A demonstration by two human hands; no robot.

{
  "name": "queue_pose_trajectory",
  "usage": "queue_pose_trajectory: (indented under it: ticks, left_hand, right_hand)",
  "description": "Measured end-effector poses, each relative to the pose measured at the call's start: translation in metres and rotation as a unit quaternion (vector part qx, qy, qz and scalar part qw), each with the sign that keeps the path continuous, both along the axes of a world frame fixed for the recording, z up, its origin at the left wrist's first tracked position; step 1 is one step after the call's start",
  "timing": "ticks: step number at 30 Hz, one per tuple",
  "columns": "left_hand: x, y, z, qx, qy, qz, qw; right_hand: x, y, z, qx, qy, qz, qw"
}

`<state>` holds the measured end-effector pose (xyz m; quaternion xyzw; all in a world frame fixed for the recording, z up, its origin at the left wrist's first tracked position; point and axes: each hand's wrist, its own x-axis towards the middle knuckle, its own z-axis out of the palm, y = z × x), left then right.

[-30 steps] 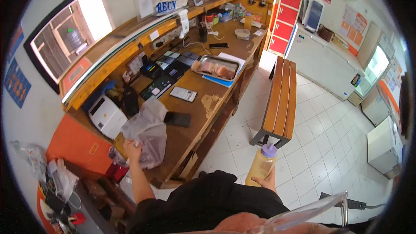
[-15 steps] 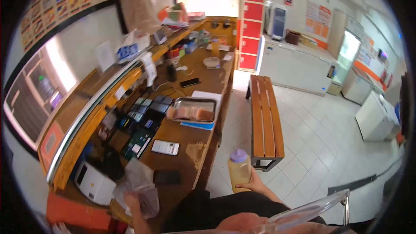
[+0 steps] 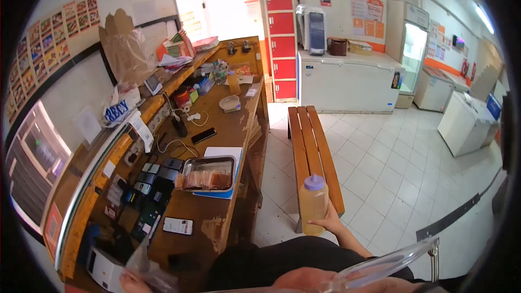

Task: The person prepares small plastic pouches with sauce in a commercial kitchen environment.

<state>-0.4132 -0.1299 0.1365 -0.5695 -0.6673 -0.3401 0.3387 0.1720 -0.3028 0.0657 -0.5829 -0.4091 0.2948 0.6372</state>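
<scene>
My right hand (image 3: 328,220) is wrapped round a squeeze bottle (image 3: 315,203) with a lilac cap and pale yellow contents, held upright in front of the bench. At the lower left, my left hand (image 3: 133,282) is closed at the edge of a clear plastic bag (image 3: 152,272) on the wooden counter (image 3: 195,211); its fingers are partly cut off by the frame. A white boxy device (image 3: 104,269) stands beside that hand. Farther along the counter lie a white-screened phone (image 3: 178,225) and a metal tray (image 3: 234,169) holding pinkish, wrapped-looking pieces.
A slatted wooden bench (image 3: 310,146) stands to the right of the counter on the tiled floor. Dark phones and devices (image 3: 154,190) crowd the counter's left side. At the back are red lockers (image 3: 280,44) and a white chest freezer (image 3: 347,84).
The view has shifted, so the counter sits lower and farther left. My right hand still holds the bottle, which now appears higher against the bench. My left hand stays at the plastic bag.
</scene>
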Motion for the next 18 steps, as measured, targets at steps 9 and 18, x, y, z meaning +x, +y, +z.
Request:
queue_pose_trajectory:
  ticks: [9,18]
  left_hand:
    - [0.228,0.085,0.056,-0.005,-0.213,-0.384,0.898]
    - [0.447,0.243,0.046,-0.062,-0.208,-0.584,0.782]
  right_hand:
    - [0.072,-0.028,-0.012,0.014,0.073,-0.098,0.992]
    - [0.099,-0.006,-0.067,0.02,0.098,-0.225,0.969]
